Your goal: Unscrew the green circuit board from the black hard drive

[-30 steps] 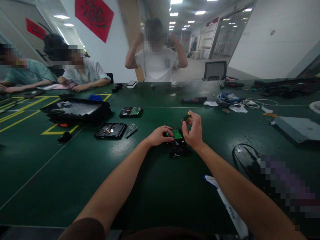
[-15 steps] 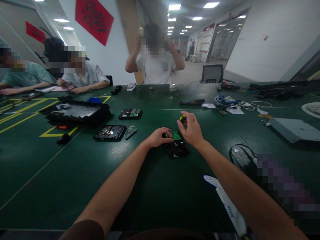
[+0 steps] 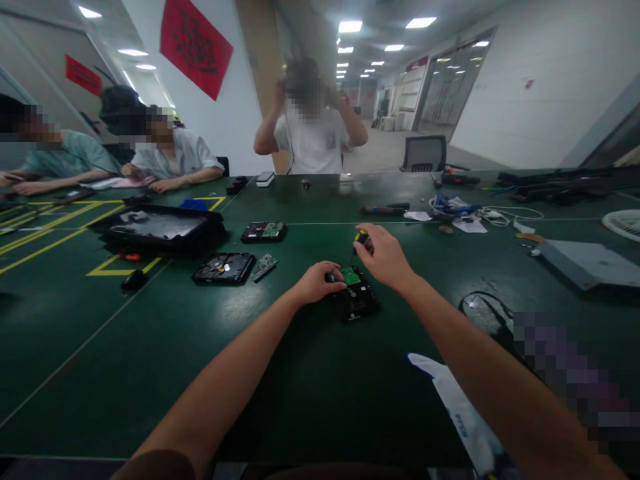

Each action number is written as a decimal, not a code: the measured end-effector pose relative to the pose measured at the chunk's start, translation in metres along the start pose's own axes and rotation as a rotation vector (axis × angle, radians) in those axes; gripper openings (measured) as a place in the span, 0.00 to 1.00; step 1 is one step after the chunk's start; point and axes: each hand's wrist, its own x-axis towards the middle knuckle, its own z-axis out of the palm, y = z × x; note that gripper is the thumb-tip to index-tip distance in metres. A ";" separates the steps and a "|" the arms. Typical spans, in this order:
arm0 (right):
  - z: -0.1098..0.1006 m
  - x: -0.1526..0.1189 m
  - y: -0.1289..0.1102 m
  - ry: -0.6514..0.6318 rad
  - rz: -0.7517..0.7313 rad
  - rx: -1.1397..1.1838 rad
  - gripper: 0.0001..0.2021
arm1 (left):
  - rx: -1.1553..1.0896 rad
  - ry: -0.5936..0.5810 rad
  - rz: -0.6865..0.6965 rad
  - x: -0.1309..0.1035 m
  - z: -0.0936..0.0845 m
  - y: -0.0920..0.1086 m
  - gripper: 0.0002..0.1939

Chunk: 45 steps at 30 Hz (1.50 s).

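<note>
A black hard drive [image 3: 361, 301] with a green circuit board [image 3: 350, 276] facing up lies on the green table in front of me. My left hand [image 3: 320, 283] grips the drive's left side, thumb over its top and fingers along the far edge. In my right hand [image 3: 381, 251] is a screwdriver [image 3: 361, 237] with a yellow and black handle, held upright between thumb and fingers. Its shaft points down at the board's far part; I cannot make out whether the tip touches a screw.
Left of the drive lie an opened hard drive [image 3: 224, 268], a loose circuit board [image 3: 265, 267] and another hard drive [image 3: 264, 231]. A black tray [image 3: 160, 227] sits farther left. At right are a grey metal box [image 3: 590, 267] and a cable bundle [image 3: 453, 203]. A person sits opposite.
The hard drive has turned slightly on the table, its near end shifting right. My right hand and the screwdriver have tilted a little. The whole view has shifted slightly.
</note>
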 end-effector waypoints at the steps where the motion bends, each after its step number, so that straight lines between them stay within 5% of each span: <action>1: -0.002 0.001 -0.002 -0.022 -0.008 -0.004 0.16 | 0.021 0.023 -0.003 -0.003 0.001 0.001 0.09; 14: -0.009 0.004 -0.039 -0.100 0.016 0.120 0.12 | 0.155 0.296 -0.201 -0.058 0.034 0.036 0.09; 24: -0.010 0.001 -0.045 -0.150 0.013 0.220 0.11 | 0.121 0.188 -0.205 -0.095 0.029 0.058 0.20; 31: -0.013 0.000 -0.046 -0.179 0.014 0.227 0.11 | 0.326 0.152 -0.166 -0.097 0.031 0.055 0.31; 45: -0.014 0.001 -0.041 -0.167 0.010 0.228 0.11 | 0.577 0.129 -0.085 -0.090 0.043 0.072 0.19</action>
